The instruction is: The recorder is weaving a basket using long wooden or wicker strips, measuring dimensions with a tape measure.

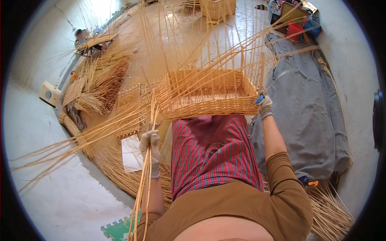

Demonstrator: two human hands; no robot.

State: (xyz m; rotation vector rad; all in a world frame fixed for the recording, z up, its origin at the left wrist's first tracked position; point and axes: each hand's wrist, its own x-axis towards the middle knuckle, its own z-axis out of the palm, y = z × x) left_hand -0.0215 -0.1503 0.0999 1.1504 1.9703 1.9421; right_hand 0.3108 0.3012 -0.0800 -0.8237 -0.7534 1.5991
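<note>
A rectangular wicker basket (209,105) rests on my lap, its woven walls low and its tall upright canes rising past the rim. My left hand (150,143), in a pale work glove, is closed round a bundle of long willow canes (148,176) beside the basket's left corner. More canes fan out from that corner to the left and to the upper right. At the right corner my right hand (265,107), gloved too, is closed on a small blue tool (259,99), whose exact kind I cannot make out. It is against the basket's side.
Loose canes (110,164) lie along the left wall, near a woven panel (128,108) and a white sheet (132,154). Grey cloth (301,116) covers a long heap at right. Another person (90,44) sits far left; another wicker basket (217,10) stands far ahead.
</note>
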